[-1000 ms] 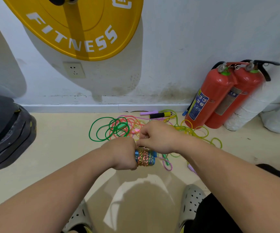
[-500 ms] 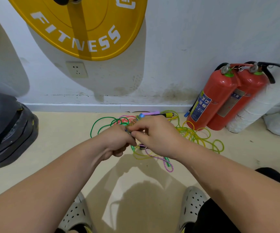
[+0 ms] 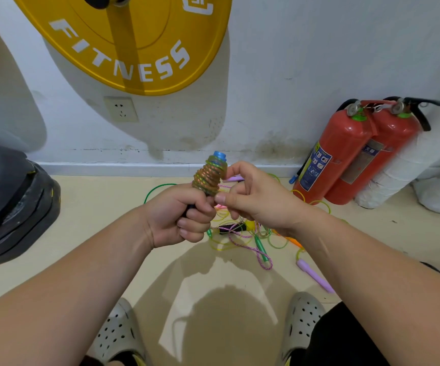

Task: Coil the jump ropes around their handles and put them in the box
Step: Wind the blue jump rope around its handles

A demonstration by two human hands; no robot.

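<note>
Left hand clenched round the handles' lower end, holding the coiled jump rope upright in the air over the floor, toward its far edge. Bundle judged light; cord slick and springy, apt to unwind, so best gripped over the turns. Right hand: fingers curled, thumb and forefinger pinching at the lowest turns, apparently the tail. Loose ropes lay tangled on the floor beneath. No box seen.

Coiled jump rope: upright in the left hand, centre, with the right hand pinching at it from the right. Loose jump ropes: on the floor behind both hands, spreading rightward. Fire extinguishers: against the wall, far right; weight plate and wall socket: on the wall, upper left.
</note>
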